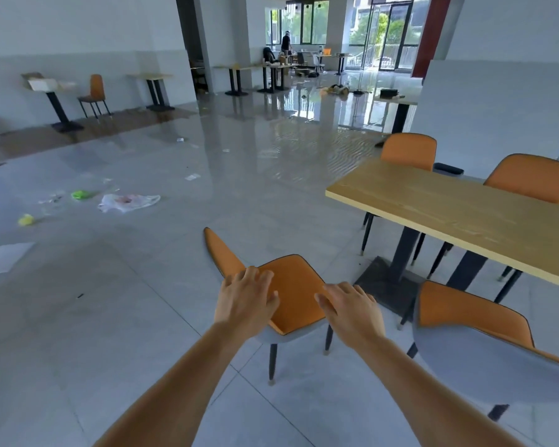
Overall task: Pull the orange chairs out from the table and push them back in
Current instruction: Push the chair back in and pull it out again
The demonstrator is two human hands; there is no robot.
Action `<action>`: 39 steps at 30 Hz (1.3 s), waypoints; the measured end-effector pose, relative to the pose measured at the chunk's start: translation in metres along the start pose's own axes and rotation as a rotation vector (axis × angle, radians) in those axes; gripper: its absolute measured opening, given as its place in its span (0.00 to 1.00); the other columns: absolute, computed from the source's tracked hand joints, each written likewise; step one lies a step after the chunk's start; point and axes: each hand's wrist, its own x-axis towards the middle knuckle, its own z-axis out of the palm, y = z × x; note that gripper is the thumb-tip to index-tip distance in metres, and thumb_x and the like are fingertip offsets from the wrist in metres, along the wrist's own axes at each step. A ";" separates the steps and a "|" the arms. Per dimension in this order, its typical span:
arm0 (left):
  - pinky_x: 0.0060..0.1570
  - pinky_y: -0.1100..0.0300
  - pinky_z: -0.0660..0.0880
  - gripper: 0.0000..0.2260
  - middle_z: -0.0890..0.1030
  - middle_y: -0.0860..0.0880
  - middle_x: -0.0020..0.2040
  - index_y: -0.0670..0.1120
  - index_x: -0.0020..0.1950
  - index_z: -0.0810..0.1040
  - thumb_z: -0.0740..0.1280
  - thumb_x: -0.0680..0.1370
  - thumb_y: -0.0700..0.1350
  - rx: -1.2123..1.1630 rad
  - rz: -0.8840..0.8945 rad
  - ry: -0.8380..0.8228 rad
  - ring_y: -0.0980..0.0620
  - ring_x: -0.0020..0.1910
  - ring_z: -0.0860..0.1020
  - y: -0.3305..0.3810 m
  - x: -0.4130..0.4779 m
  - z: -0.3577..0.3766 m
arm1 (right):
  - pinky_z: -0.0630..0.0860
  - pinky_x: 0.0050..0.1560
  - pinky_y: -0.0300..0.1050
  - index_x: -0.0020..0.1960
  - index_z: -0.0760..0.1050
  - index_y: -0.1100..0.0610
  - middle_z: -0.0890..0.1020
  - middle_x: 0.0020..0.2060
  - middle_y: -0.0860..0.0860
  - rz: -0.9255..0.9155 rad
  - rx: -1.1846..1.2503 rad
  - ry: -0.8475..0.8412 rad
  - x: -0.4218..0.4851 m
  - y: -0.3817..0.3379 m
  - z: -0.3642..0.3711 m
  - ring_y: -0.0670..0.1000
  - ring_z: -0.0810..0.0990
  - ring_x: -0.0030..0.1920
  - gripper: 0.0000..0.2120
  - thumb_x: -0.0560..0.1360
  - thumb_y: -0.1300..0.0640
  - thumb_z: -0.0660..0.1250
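Head view: your left hand (pixel 244 298) and right hand (pixel 352 309) rest spread on the back of a chair (pixel 291 291), neither clenched. It stands clear of the bench (pixel 459 214), off its near-left corner. Probably pulled out; next, grip and push toward the bench.

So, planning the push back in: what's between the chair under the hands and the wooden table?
In the head view, only bare floor separates the chair from the table.
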 end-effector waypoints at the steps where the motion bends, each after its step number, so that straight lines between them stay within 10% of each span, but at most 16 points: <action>1: 0.62 0.49 0.69 0.18 0.76 0.49 0.62 0.51 0.66 0.71 0.54 0.81 0.57 0.002 -0.003 -0.001 0.48 0.60 0.74 -0.011 0.003 0.000 | 0.74 0.57 0.52 0.61 0.74 0.47 0.81 0.55 0.46 -0.006 0.007 0.000 0.008 -0.008 0.005 0.51 0.77 0.57 0.21 0.82 0.37 0.49; 21: 0.64 0.49 0.68 0.16 0.74 0.47 0.65 0.50 0.67 0.70 0.56 0.81 0.53 0.020 0.016 -0.143 0.47 0.59 0.73 -0.233 0.193 0.042 | 0.76 0.55 0.48 0.65 0.73 0.45 0.80 0.57 0.44 0.043 0.043 -0.055 0.256 -0.144 0.137 0.49 0.77 0.58 0.22 0.82 0.37 0.48; 39: 0.65 0.45 0.69 0.17 0.77 0.46 0.59 0.48 0.59 0.74 0.52 0.82 0.55 0.034 0.781 -0.287 0.45 0.60 0.75 -0.355 0.280 0.127 | 0.74 0.50 0.46 0.56 0.73 0.43 0.78 0.52 0.41 0.575 -0.016 0.069 0.253 -0.280 0.233 0.48 0.77 0.52 0.19 0.81 0.38 0.47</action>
